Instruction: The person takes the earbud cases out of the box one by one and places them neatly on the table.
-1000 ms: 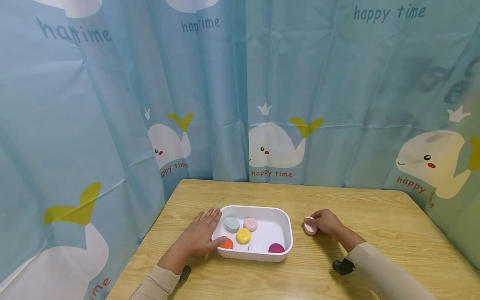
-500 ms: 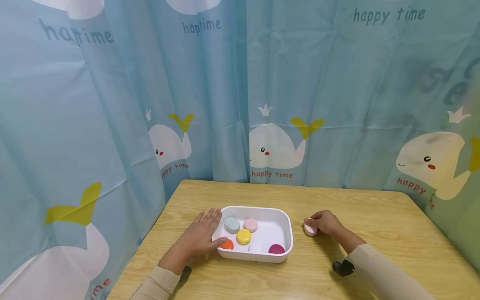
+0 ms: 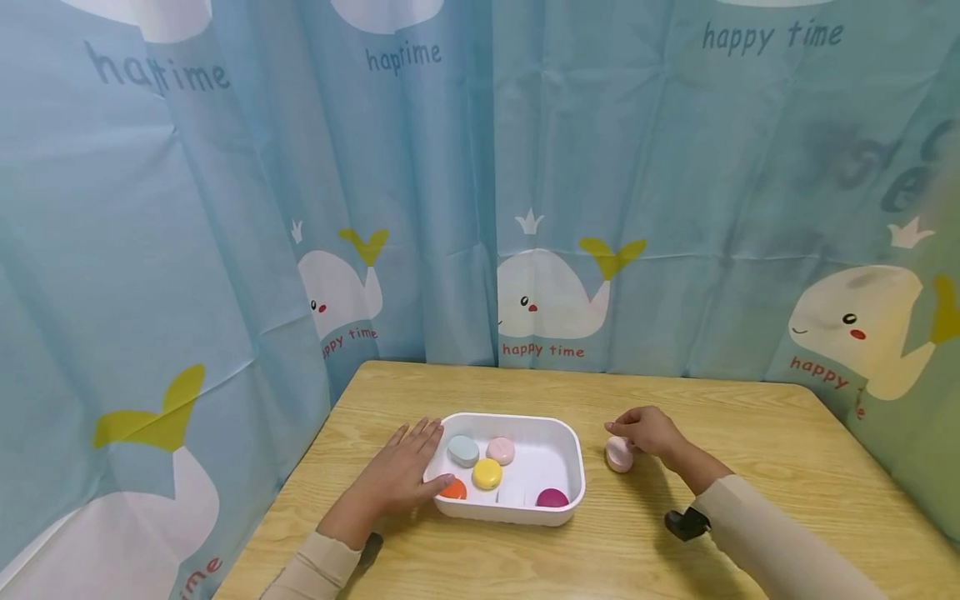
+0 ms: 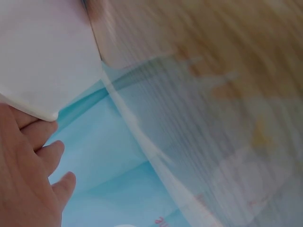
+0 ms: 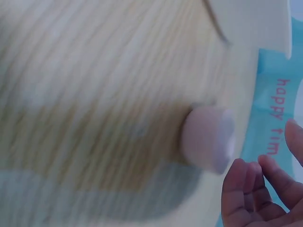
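In the head view my left hand [image 3: 399, 471] rests against the left end of a white rectangular tray [image 3: 579, 467], its fingers straight and its thumb over the front rim. The left wrist view shows those fingers [image 4: 45, 142] at the tray's rim. Inside lie smooth rounded pieces: pale blue [image 3: 463, 451], pink [image 3: 500, 451], yellow [image 3: 487, 473], orange [image 3: 454, 489] and magenta [image 3: 552, 497]. Right of the tray, a pink rounded piece [image 3: 619, 455] sits on the table. My right hand [image 3: 651, 433] is just above it, holding nothing; the right wrist view shows the fingertips apart from the piece [image 5: 206, 138].
The wooden table [image 3: 720, 417] extends around the tray. Behind it and at the sides hangs a blue curtain [image 3: 442, 208] with whale prints. A white patch [image 3: 512, 492] shows inside the tray near its front wall. A black strap piece [image 3: 686, 525] is at the right wrist.
My right hand has let go of the pink piece and risen slightly above it. The piece stays beside the tray. The left hand and tray have not moved.
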Motion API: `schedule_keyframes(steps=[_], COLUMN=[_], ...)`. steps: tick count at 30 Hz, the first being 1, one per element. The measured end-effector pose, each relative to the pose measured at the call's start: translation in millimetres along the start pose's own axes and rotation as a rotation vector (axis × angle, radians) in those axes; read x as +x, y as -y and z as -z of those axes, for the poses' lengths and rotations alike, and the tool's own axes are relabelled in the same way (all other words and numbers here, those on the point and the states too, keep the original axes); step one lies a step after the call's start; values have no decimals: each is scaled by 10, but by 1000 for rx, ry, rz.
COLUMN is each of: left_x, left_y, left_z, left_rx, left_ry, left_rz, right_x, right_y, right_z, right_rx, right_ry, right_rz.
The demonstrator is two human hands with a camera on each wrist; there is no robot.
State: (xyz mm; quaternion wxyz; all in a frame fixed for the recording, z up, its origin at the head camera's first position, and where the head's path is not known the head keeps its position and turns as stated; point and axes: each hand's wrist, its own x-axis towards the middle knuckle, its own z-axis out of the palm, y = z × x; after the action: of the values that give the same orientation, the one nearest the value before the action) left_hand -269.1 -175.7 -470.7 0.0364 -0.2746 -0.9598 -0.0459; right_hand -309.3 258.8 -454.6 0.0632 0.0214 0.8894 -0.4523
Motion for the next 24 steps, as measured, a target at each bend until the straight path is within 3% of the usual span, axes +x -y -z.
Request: schedule_keyframes(steps=[12, 19, 24], left_x=[-8, 1, 3], left_y=[-7, 1, 12], left_z=[-16, -17, -28], left_rx=[-30, -10, 3], left_ry=[4, 11, 0], left_rz=[-8, 9, 6], right_x=[72, 188, 161], right_y=[423, 641, 806], right_z=[-225, -326, -453], right_rx=[78, 150, 174], right_ry=[30, 45, 64], right_rz=[15, 33, 40])
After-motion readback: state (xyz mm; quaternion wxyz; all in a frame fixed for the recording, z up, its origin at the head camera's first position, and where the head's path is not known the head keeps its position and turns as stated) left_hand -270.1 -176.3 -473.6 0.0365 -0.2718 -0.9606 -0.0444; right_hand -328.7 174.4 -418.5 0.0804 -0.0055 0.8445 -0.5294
